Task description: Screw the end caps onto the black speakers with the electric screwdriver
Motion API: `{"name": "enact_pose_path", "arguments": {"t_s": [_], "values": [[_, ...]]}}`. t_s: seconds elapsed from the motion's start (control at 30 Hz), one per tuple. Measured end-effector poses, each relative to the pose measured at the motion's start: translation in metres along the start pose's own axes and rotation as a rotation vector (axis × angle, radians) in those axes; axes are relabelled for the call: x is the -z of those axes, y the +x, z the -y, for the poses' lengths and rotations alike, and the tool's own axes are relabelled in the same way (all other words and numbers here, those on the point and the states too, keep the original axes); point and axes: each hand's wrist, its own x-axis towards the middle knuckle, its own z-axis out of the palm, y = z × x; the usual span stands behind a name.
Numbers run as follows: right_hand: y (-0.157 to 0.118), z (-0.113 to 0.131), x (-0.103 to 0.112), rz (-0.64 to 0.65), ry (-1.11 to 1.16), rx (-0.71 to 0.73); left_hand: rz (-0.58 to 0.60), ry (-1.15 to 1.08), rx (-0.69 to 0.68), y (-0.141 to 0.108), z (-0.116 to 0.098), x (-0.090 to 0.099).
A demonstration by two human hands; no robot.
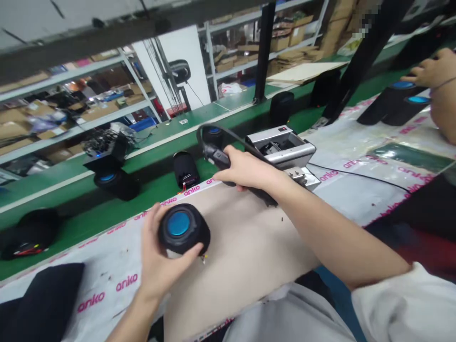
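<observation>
My left hand [162,261] is closed around a round black speaker [199,230], its blue disc facing up. Small wires poke out at its lower edge near my thumb. The speaker is over the left edge of a beige board [245,251]. Further up, my right hand [245,168] grips a black electric screwdriver [219,159] with a cord looping from its end. The tool's tip shows partly below my wrist. Right behind that hand stands a silver screw feeder [294,156]. A tiny dark screw [282,219] lies on the board.
A green conveyor [153,194] runs behind the bench, carrying several black speakers, including one open housing [185,170] with wires. Dark fabric [53,294] lies at lower left. A black post [265,52] rises behind. At right, a co-worker's hand [436,76] touches black cylinders [388,104].
</observation>
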Motion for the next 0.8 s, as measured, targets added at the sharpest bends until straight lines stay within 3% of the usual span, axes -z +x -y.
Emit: {"name": "enact_pose_path", "arguments": {"t_s": [0.13, 0.4, 0.53, 0.67, 0.8], "values": [[0.023, -0.006, -0.024, 0.161, -0.121, -0.095, 0.01, -0.082, -0.026, -0.021, 0.014, -0.026], [0.038, -0.006, -0.043, 0.347, -0.281, -0.248, -0.006, -0.3, 0.205, -0.032, 0.027, -0.03], [0.018, -0.013, -0.049, 0.403, -0.298, -0.219, 0.06, -0.321, 0.182, -0.038, 0.022, -0.029], [-0.015, -0.02, -0.051, 0.447, -0.222, -0.164, 0.149, -0.326, 0.054, -0.046, 0.021, -0.028], [-0.051, -0.021, -0.031, 0.402, -0.027, -0.076, 0.231, -0.414, -0.083, -0.044, 0.02, -0.023]]}}
